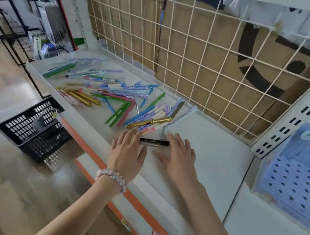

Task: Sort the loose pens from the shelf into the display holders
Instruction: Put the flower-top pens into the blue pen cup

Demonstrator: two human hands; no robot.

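While both hands hover flat over the shelf (212,146), fingers straight and gripping nothing, a black pen (154,142) lies between left hand (127,153) and right hand (179,157). Loose pens (111,95) piled far left; black basket (33,129) on floor, left.

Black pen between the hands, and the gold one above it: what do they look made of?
Black pen: glossy black barrel, probably plastic or lacquer, with a silvery, metal-looking band; blur leaves it open. Gold pen: shiny gold finish with bright highlights, either metal or metallic-coated plastic.
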